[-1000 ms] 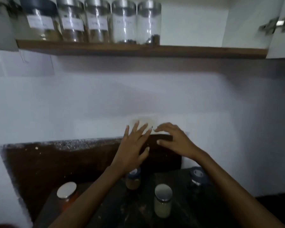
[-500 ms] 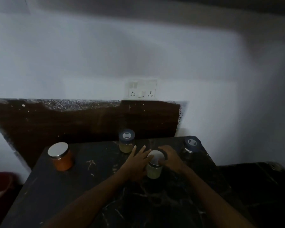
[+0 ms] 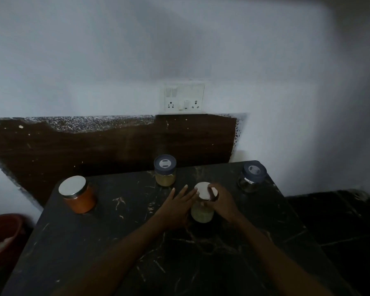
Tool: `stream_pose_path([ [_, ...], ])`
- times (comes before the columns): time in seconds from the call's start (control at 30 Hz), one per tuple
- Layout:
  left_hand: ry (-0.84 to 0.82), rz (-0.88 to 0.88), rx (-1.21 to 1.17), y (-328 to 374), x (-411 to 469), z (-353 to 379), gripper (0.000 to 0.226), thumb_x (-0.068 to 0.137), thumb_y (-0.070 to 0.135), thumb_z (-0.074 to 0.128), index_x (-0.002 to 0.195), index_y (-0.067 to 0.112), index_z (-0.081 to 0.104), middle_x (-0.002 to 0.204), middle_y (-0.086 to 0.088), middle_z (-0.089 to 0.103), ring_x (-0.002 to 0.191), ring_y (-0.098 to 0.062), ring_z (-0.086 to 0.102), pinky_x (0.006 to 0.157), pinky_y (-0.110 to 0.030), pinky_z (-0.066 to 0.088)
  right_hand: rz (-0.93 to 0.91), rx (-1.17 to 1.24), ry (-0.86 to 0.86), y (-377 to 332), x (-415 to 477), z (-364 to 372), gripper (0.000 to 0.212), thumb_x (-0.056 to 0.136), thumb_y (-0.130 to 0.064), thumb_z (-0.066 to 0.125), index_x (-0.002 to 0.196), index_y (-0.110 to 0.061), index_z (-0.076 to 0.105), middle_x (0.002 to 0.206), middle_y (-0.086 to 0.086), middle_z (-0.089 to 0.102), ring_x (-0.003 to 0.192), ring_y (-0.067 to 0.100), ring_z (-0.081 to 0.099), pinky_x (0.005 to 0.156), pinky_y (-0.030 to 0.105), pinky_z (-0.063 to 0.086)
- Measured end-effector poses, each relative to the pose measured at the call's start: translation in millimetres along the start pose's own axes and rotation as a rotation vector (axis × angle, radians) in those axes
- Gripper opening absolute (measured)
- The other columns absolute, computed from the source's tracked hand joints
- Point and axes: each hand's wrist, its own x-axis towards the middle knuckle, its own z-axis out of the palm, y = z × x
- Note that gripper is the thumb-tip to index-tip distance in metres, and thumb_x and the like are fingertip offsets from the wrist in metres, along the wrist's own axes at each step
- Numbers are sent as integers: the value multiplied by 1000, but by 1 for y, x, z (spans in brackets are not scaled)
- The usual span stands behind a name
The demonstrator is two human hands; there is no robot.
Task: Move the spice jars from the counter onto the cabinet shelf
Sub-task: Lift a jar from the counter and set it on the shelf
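The right hand [image 3: 224, 202] clamped over the silver lid of the pale spice jar [image 3: 202, 212], standing mid-counter [image 3: 115, 242]! The left hand [image 3: 177, 207] lay straight-fingered against its 9 o'clock side. The orange jar [image 3: 79, 197] stood at 9 o'clock, the blue-lidded jar [image 3: 165, 174] at 11 and the dark jar [image 3: 251, 178] at 2.

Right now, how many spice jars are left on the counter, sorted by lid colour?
Silver-lid jars: 2, the orange jar and the pale jar that the right hand grips.
Dark-blue-lid jars: 2, the yellow-filled jar at the back and the dark-filled jar at the right.
Total: 4 jars.
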Motion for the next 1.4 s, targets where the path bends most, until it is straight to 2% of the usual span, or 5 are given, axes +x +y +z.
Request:
stream_pose_path([
  [0.17,183,21,-33,5,-20,-25,126,72,42,74,133,26,-35,145,5,-38,140,-20,-25,117,-51,-3,-133,87,-35,-33,-24,-38,45,77,-25,73,118,-21,55,111,-10,57,102,5,56,75,10,44],
  [0.67,437,215,-550,64,-92,-87,136,59,42,85,145,32,-20,147,30,-26,138,8,-6,100,-9,27,-239,294,-145,-110,-104,-109,25,90,-26,56,114,-21,61,112,1,62,93,9,64,65,18,53],
  [0.83,437,154,-556,62,-101,-84,132,56,47,85,145,34,-11,145,32,-14,132,10,5,96,-3,21,-271,179,-270,-103,-122,-108,76,81,-34,63,144,-37,19,152,-9,17,115,4,52,86,18,51],
  [1.0,440,123,-579,64,-104,-81,133,54,50,84,148,30,-9,145,31,-11,131,9,10,94,0,22,-399,-226,-301,-90,-138,-95,138,58,-34,86,139,-38,-25,139,-32,-27,134,-7,-11,109,19,10],
  [1.4,474,178,-326,84,-109,-92,133,60,56,79,146,26,-18,148,22,-30,142,-3,-9,102,-27,38,-490,-247,-169,-92,-140,-81,134,58,-36,86,145,-29,-16,147,-22,-12,128,-12,4,92,-10,11],
])
